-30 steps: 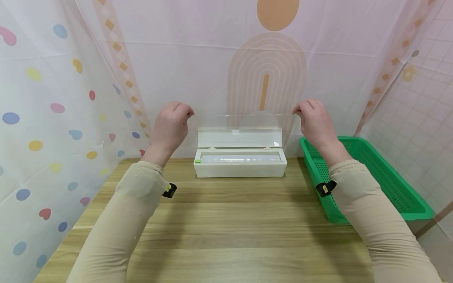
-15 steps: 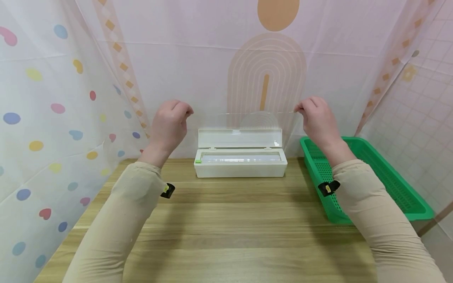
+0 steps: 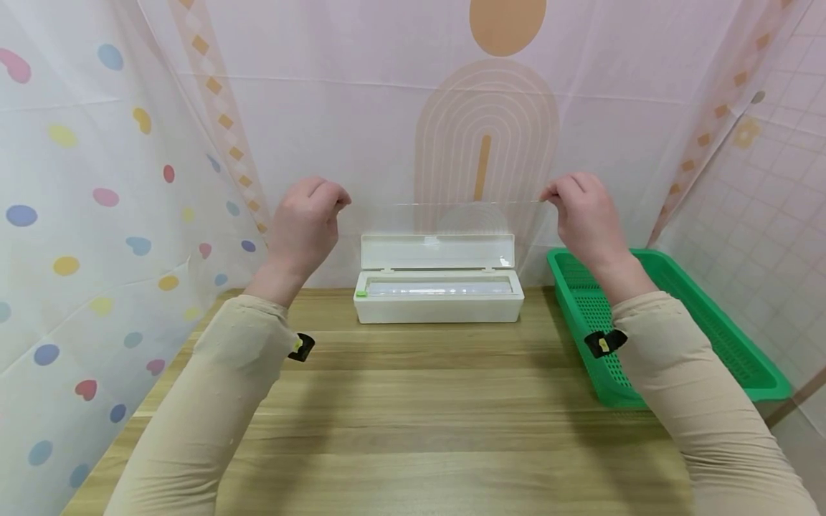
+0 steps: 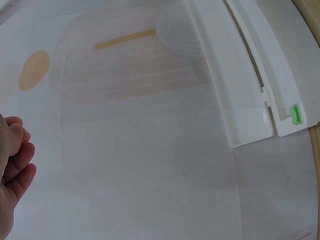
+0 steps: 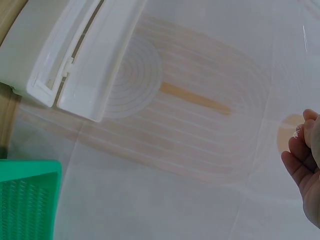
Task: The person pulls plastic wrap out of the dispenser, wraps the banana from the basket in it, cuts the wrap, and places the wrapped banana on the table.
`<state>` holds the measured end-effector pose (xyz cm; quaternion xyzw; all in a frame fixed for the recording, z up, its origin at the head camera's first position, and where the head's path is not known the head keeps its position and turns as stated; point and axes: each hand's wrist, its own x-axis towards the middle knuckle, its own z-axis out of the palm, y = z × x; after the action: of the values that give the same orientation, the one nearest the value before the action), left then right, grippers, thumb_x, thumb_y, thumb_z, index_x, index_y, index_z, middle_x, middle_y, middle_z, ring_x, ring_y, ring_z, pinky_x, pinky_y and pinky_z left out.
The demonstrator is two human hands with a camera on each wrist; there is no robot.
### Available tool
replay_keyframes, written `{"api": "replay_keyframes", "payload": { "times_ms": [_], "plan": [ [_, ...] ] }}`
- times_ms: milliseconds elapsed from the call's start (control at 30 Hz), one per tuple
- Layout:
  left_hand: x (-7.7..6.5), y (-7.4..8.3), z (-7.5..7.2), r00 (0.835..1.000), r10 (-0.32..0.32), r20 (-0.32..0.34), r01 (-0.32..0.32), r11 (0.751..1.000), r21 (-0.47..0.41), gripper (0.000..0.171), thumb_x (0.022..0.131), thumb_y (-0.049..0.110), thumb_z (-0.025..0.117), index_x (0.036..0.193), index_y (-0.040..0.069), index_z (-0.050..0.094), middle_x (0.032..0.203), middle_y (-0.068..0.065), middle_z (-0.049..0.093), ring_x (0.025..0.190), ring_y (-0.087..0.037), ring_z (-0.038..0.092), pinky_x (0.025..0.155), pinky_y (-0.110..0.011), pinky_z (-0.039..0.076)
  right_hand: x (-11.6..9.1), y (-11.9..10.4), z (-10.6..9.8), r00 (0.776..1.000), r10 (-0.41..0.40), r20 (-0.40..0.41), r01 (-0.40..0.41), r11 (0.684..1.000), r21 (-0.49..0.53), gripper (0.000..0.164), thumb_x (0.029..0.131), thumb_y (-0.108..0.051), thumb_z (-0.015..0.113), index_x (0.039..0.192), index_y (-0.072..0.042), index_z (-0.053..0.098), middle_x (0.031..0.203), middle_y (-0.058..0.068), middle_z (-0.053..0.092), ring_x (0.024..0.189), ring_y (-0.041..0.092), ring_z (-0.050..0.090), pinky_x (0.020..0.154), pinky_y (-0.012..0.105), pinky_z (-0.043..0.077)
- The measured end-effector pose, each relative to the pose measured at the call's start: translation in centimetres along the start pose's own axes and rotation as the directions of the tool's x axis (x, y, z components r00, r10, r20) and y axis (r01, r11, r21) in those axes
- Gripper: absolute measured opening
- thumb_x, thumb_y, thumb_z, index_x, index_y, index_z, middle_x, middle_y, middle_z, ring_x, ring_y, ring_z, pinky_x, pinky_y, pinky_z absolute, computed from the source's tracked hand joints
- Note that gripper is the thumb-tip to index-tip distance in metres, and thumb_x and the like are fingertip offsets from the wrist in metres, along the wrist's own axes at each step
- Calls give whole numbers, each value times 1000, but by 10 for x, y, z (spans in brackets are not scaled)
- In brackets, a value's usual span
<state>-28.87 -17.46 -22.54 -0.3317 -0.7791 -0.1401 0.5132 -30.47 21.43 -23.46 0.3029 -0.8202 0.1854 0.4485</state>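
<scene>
A sheet of clear cling film (image 3: 445, 203) stretches between the two hands, its top edge a thin pale line in the head view. My left hand (image 3: 305, 223) pinches the film's left corner between thumb and fingers. At the other corner, my right hand (image 3: 589, 221) pinches the film the same way; a crumpled bit shows at its fingertips in the right wrist view. Beyond and below the hands stands a white cling film dispenser (image 3: 439, 311) with its lid (image 3: 437, 252) raised. A green slide cutter (image 3: 361, 294) sits at its left end. The film's lower end is hard to see.
A green plastic basket (image 3: 768, 393) stands on the right of the wooden table (image 3: 445, 401), partly under the right forearm. A patterned curtain (image 3: 361, 129) hangs right behind the dispenser, and a dotted curtain (image 3: 97, 251) borders the left side.
Both hands have risen slightly and moved a little apart, the left one leftward and the right one rightward. The film's top edge has come up with them. Dispenser and basket have stayed put.
</scene>
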Motion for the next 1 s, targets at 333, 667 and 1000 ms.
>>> {"api": "replay_keyframes", "payload": {
  "times_ms": [333,667,1000],
  "plan": [
    [4,3,-5,999,30,-20,-31,999,-10,11,87,-16,62,85,-6,63,79,-20,65,77,-39,61,72,-48,54,1,-1,-7,999,-46,-19,46,999,-3,4,93,12,59,93,9,62,89,23,61,88,42,54,82,48,47],
    [7,7,-14,998,58,-12,-58,998,-20,11,87,-16,61,85,-6,63,80,-20,65,78,-39,62,73,-48,54,0,-3,-13,997,-73,-34,72,997,-12,4,93,11,58,93,8,62,89,23,61,88,42,54,82,49,47],
    [8,10,-20,996,79,-27,-80,997,-4,11,88,-15,61,85,-5,64,79,-20,66,77,-38,62,71,-47,55,1,-7,-20,991,-109,-71,109,994,-12,5,92,13,59,92,8,61,86,22,61,85,42,55,79,50,46]
  ]
}}
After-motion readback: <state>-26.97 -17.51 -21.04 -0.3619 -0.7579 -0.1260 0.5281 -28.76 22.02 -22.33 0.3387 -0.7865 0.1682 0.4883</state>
